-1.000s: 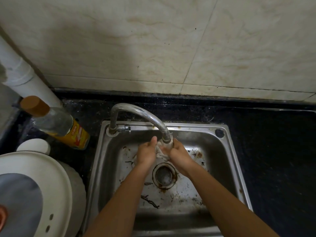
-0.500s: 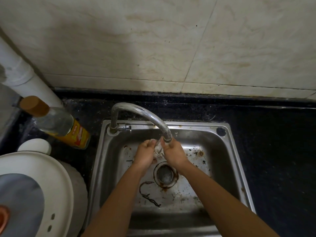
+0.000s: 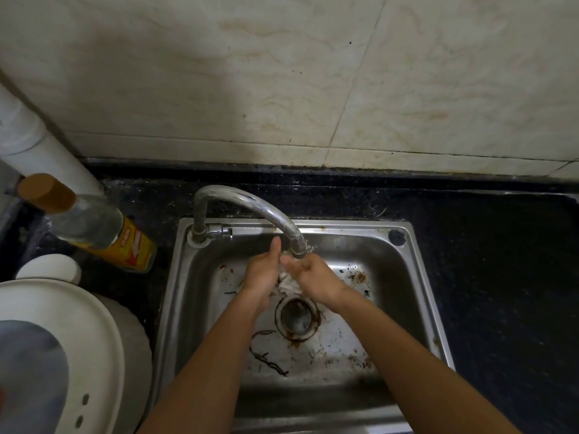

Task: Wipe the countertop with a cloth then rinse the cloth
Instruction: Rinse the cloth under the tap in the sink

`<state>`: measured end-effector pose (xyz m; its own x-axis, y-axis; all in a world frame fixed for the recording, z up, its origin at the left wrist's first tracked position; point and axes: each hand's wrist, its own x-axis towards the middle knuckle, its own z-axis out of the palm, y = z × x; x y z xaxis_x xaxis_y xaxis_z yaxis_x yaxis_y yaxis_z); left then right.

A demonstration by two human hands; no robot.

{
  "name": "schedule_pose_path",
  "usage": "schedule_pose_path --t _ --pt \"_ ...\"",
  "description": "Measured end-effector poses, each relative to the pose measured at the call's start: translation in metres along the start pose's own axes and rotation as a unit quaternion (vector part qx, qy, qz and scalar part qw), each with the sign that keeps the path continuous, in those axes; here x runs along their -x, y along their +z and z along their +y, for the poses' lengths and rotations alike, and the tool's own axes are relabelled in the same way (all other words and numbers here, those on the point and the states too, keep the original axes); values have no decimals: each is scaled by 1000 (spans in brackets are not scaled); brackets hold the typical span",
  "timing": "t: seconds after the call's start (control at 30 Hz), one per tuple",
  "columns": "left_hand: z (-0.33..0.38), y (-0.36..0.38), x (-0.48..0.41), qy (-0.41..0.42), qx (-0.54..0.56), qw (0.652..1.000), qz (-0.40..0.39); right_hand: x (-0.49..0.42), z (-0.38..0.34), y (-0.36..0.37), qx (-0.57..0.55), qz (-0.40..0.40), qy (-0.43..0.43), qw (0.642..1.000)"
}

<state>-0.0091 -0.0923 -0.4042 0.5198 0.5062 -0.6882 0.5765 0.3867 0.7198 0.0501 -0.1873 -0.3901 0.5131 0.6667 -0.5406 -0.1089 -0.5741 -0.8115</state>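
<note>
A stained, cream-tiled wall (image 3: 282,73) rises behind a black speckled countertop (image 3: 501,277), into which a stainless-steel sink (image 3: 391,264) is set, its floor marked with rust spots and scraps of debris. At lower left sits the white domed lid (image 3: 78,324) of an appliance, and a white pipe (image 3: 40,145) runs up the corner above it. A clear bottle (image 3: 103,233) with a brown cap and a yellow label stands on the counter between the pipe and the sink's left rim. A curved chrome faucet (image 3: 250,203) arches from the sink's back left corner out over the basin.

Two bare forearms reach in from the bottom edge. Directly beneath the spout, the left hand (image 3: 261,274), thumb pointing up, and the right hand (image 3: 316,278), fingers curled, both grasp a small white cloth (image 3: 286,285), bunched and squeezed between them. The cloth hangs just above the rust-ringed drain (image 3: 297,317). Dark stringy strands (image 3: 266,355) lie on the sink floor near the left forearm.
</note>
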Motion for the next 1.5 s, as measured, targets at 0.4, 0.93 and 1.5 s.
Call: schedule_pose_path --t 0.4,0.93,1.5 --pt "-10 -4 10 46 -54 997 -31 1 11 -2 60 57 -5 997" --pt "-11 7 11 69 -3 998 -11 -14 3 17 61 192 77 977" --pt "-10 -11 12 16 195 975 -108 20 34 -8 -31 115 -122 985"
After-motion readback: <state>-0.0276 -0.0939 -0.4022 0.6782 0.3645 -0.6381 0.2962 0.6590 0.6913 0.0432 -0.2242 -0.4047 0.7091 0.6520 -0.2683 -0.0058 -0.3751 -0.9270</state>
